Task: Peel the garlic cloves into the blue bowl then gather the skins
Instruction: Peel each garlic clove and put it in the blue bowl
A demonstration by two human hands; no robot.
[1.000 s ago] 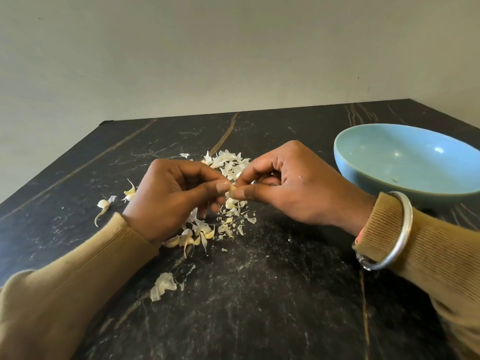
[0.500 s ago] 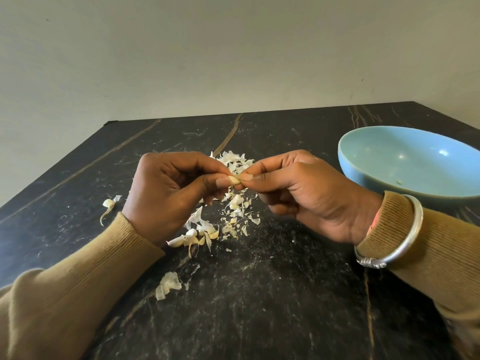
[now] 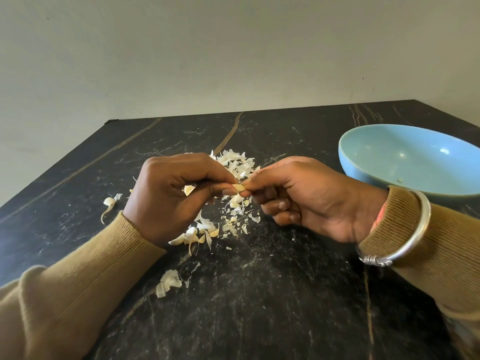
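Nearest, on the dark surface [image 3: 259, 302], a loose curl of skin [image 3: 168, 282], in the same spot as a second ago. Just beyond, both hands lifted slightly off the litter, no longer hunched low over it as a second ago.

Left hand [image 3: 168, 201]: grip clamped, thumb and forefinger pinching one end of a garlic clove [image 3: 239, 188], with a second pale scrap tucked further in against the curled fingers. Right hand [image 3: 311, 201], silver bangle [image 3: 407, 235] at the wrist: grip likewise clamped on the other end of the same clove, rolled more palm-up than before, curled lower fingers now showing underneath.

Clove therefore up in the air between the two thumb tips, above the scattered skins [image 3: 235, 218], touching neither surface nor bowl. Reads as mid-peel, with a twist or pull probably the next thing needed. Cannot tell how much covering remains on the clove.

Further back, a thicker heap of skins [image 3: 235, 162], unchanged. Off to the left and well apart, a stalk piece [image 3: 109, 203].

Farthest, at right, the blue bowl [image 3: 363, 175], only a small speck visible near the bottom. Peeling apparently far from finished, gathering of skins not yet begun.
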